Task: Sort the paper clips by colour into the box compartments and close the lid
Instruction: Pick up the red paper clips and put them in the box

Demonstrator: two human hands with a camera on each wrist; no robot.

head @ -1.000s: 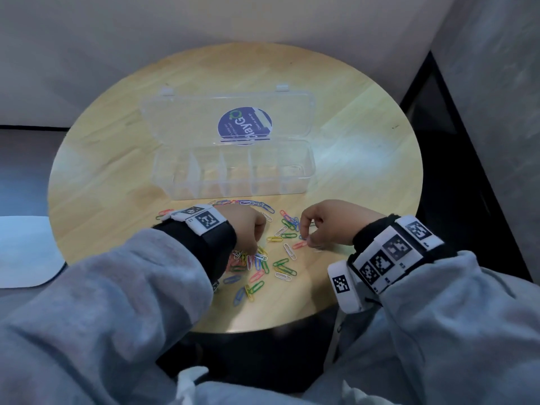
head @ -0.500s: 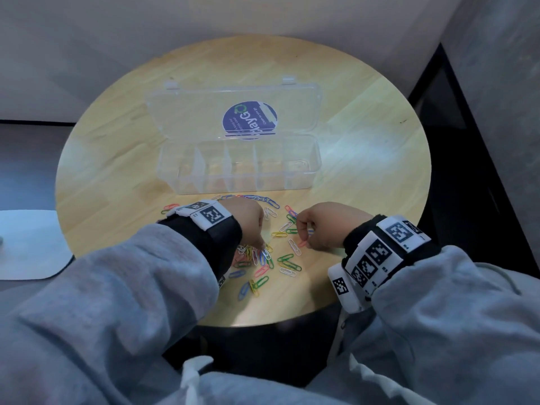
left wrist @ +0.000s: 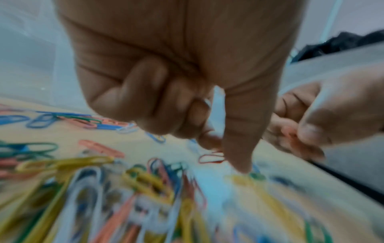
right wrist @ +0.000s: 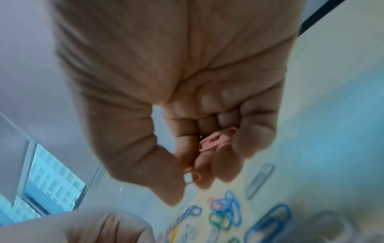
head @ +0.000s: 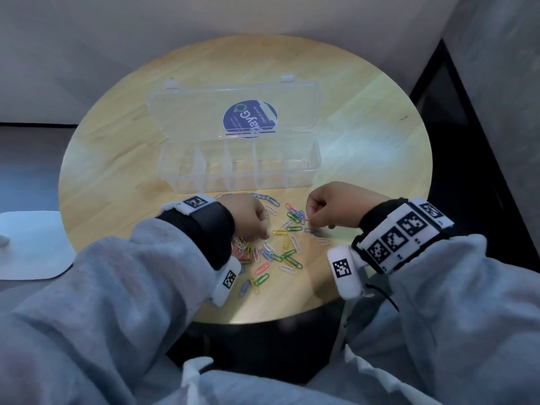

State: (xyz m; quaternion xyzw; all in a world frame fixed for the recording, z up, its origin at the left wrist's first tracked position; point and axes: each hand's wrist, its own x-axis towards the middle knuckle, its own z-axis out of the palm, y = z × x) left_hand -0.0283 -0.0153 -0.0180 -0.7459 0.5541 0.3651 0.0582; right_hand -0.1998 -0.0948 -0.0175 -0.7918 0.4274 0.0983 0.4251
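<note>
A clear compartment box (head: 242, 182) stands open mid-table, its lid (head: 190, 112) laid back with a blue sticker on it. Loose coloured paper clips (head: 280, 252) lie scattered in front of it, between my hands. My left hand (head: 264, 233) reaches down into the pile with curled fingers. In the left wrist view the left hand (left wrist: 224, 156) pinches a red clip (left wrist: 209, 158) between a fingertip and the thumb at the table surface. My right hand (head: 311, 219) hovers to the right of the pile. It holds pink clips (right wrist: 216, 139) in its curled palm and pinches another (right wrist: 193, 177) at its fingertips.
The round wooden table (head: 365, 159) ends close in front of me at its near edge (head: 263, 317). A white flat object (head: 29, 244) lies off the table to the left. A dark gap (head: 467, 171) runs along the wall on the right.
Both hands stay over the scattered clips. The left fingertips have dipped lower into the pile. The head view has shifted slightly.
</note>
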